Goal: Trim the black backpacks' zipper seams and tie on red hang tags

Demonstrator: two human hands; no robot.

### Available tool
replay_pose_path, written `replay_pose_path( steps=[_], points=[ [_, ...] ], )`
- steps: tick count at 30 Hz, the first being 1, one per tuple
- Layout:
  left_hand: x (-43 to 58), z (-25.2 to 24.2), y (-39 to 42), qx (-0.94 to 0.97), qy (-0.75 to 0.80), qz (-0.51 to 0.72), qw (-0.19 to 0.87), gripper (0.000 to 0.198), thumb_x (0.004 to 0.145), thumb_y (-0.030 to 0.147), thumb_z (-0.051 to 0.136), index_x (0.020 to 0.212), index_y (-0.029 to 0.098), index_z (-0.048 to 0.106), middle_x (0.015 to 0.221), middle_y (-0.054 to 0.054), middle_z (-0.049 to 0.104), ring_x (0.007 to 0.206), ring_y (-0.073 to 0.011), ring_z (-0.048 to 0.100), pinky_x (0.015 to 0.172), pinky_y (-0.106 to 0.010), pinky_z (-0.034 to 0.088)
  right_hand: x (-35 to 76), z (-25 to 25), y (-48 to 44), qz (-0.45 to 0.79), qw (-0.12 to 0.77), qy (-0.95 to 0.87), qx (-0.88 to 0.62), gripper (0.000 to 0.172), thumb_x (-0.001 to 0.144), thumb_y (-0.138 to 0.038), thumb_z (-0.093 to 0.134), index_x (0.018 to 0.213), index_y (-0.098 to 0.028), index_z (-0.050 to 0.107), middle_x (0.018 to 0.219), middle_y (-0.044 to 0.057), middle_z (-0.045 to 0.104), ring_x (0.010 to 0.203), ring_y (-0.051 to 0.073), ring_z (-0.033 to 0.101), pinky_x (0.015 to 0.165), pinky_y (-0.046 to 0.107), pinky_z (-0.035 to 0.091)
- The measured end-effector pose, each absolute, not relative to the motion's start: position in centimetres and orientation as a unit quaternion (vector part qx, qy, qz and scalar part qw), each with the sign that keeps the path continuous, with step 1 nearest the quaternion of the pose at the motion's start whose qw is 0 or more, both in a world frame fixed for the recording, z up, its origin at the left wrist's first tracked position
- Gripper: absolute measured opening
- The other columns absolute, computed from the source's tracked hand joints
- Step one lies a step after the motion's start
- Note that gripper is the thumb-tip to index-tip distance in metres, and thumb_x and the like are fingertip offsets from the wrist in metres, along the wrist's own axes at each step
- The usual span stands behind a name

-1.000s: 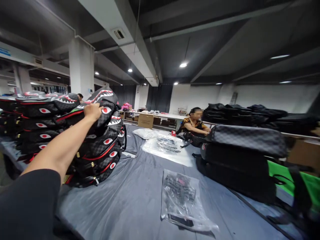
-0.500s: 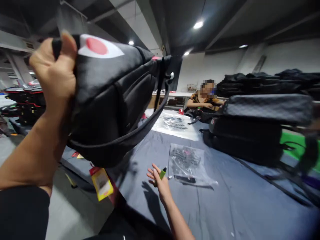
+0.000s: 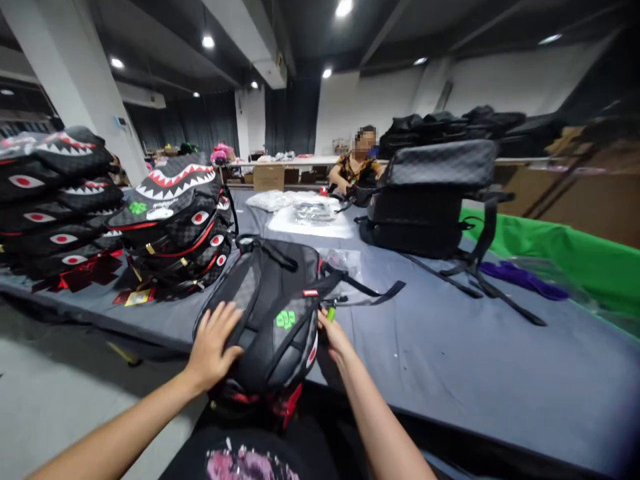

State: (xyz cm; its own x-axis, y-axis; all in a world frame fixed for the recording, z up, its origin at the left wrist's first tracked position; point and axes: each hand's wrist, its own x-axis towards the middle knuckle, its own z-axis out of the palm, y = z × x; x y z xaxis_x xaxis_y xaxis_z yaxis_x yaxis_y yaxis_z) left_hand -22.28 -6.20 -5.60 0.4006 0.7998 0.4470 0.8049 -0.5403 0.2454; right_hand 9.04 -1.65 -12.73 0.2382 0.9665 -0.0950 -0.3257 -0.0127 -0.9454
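A black backpack (image 3: 250, 320) lies on the table's near edge, its shoulder straps facing up and a green emblem on one strap. My left hand (image 3: 215, 343) rests on its left side with fingers spread, gripping nothing. At the right side of the backpack is my right hand (image 3: 333, 333), its fingers closed round a small green object (image 3: 331, 313). The object looked like a short stick with a dark tip earlier; its exact kind is unclear. Part of the right fingers is hidden by the backpack's edge.
Backpacks with shark-mouth prints (image 3: 170, 207) are stacked to the left, beside another stack (image 3: 45, 200). Two black bags (image 3: 415, 220) lie stacked at right, straps trailing. Clear plastic bags (image 3: 310, 217) lie on the grey-covered table (image 3: 440, 373). A co-worker (image 3: 357, 163) sits behind.
The backpack, held up by its handle in my left hand, has come down onto the table. My left hand has released the handle; my right hand has moved to the bag's side.
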Motion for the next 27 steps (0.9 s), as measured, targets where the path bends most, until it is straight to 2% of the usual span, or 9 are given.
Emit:
replay_pose_path(
  steps=[2, 4, 6, 9, 14, 18, 22, 25, 27],
  points=[
    [-21.1, -7.7, -7.1, -0.887, -0.418, -0.191, 0.048, 0.061, 0.092, 0.046, 0.048, 0.149, 0.027, 0.039, 0.161, -0.009, 0.025, 0.149, -0.0403, 0.014, 0.115, -0.066, 0.022, 8.6, -12.9, -1.0, 0.528, 0.614, -0.301, -0.503, 0.053, 0.058, -0.054, 0.079, 0.095, -0.02, 0.062, 0.068, -0.002, 0.069, 0.067, 0.017, 0.065, 0.064, 0.028, 0.052],
    [-19.9, -9.1, -8.0, -0.921, -0.356, -0.131, 0.087, 0.06, 0.095, 0.042, 0.044, 0.15, 0.02, 0.036, 0.161, -0.011, 0.022, 0.149, -0.0381, 0.013, 0.116, -0.063, 0.023, 8.3, -13.1, -0.9, 0.534, 0.6, -0.286, -0.523, 0.045, 0.059, -0.048, 0.078, 0.091, -0.02, 0.063, 0.074, 0.0, 0.072, 0.07, 0.018, 0.067, 0.067, 0.029, 0.053],
    [-18.8, -10.1, -8.8, -0.95, -0.274, -0.101, 0.112, 0.062, 0.097, 0.046, 0.04, 0.146, 0.009, 0.043, 0.157, -0.017, 0.03, 0.147, -0.0346, 0.024, 0.118, -0.053, 0.028, 8.2, -13.2, -1.1, 0.541, 0.579, -0.283, -0.541, 0.037, 0.058, -0.043, 0.078, 0.083, -0.018, 0.065, 0.073, 0.003, 0.073, 0.069, 0.019, 0.067, 0.067, 0.03, 0.053],
    [-17.7, -11.4, -9.0, -0.973, -0.154, -0.106, 0.134, 0.073, 0.093, 0.06, 0.039, 0.118, -0.004, 0.064, 0.136, -0.032, 0.052, 0.135, -0.0391, 0.044, 0.11, -0.046, 0.041, 8.2, -13.4, -1.5, 0.547, 0.547, -0.294, -0.562, 0.033, 0.055, -0.039, 0.08, 0.074, -0.016, 0.066, 0.067, 0.004, 0.071, 0.063, 0.019, 0.065, 0.065, 0.03, 0.053],
    [-16.8, -15.7, -7.0, -0.985, -0.062, -0.149, 0.066, 0.063, 0.085, 0.068, 0.05, 0.083, 0.009, 0.073, 0.123, -0.031, 0.062, 0.133, -0.0451, 0.044, 0.108, -0.059, 0.038, 8.1, -13.6, -2.3, 0.534, 0.517, -0.321, -0.587, 0.034, 0.052, -0.043, 0.079, 0.069, -0.017, 0.065, 0.063, 0.001, 0.068, 0.063, 0.018, 0.063, 0.065, 0.029, 0.05],
    [-16.0, -20.1, -7.3, -0.989, -0.054, -0.131, 0.048, 0.06, 0.083, 0.07, 0.052, 0.087, 0.014, 0.073, 0.133, -0.027, 0.057, 0.137, -0.0396, 0.042, 0.111, -0.058, 0.037, 10.9, -13.0, -4.8, 0.514, 0.495, -0.344, -0.61, 0.034, 0.05, -0.043, 0.08, 0.063, -0.016, 0.064, 0.062, 0.002, 0.069, 0.062, 0.017, 0.061, 0.064, 0.03, 0.049],
    [-16.4, -19.9, -8.4, -0.981, -0.025, -0.191, 0.01, 0.052, 0.088, 0.061, 0.052, 0.091, 0.012, 0.071, 0.132, -0.024, 0.06, 0.134, -0.0348, 0.047, 0.108, -0.049, 0.045, 16.3, -10.3, -8.9, 0.46, 0.458, -0.338, -0.681, 0.032, 0.055, -0.033, 0.078, 0.078, -0.014, 0.07, 0.07, 0.006, 0.072, 0.064, 0.02, 0.066, 0.065, 0.033, 0.052],
    [-16.4, -15.2, -6.7, -0.956, -0.074, -0.273, -0.078, 0.04, 0.097, 0.041, 0.045, 0.115, 0.012, 0.064, 0.126, -0.016, 0.066, 0.127, -0.0238, 0.056, 0.104, -0.038, 0.05, 17.1, -7.1, -11.5, 0.238, 0.49, -0.327, -0.772, 0.029, 0.07, -0.033, 0.068, 0.091, -0.013, 0.069, 0.071, 0.007, 0.072, 0.061, 0.02, 0.068, 0.064, 0.035, 0.054],
    [-15.0, -10.9, -3.7, -0.936, -0.116, -0.32, -0.084, 0.031, 0.097, 0.023, 0.042, 0.121, 0.015, 0.06, 0.127, -0.012, 0.065, 0.128, -0.0207, 0.053, 0.106, -0.039, 0.048, 14.9, -5.1, -11.9, 0.085, 0.534, -0.38, -0.751, 0.024, 0.083, -0.032, 0.059, 0.098, -0.016, 0.068, 0.076, 0.006, 0.072, 0.062, 0.018, 0.068, 0.064, 0.033, 0.055]
  ],
)
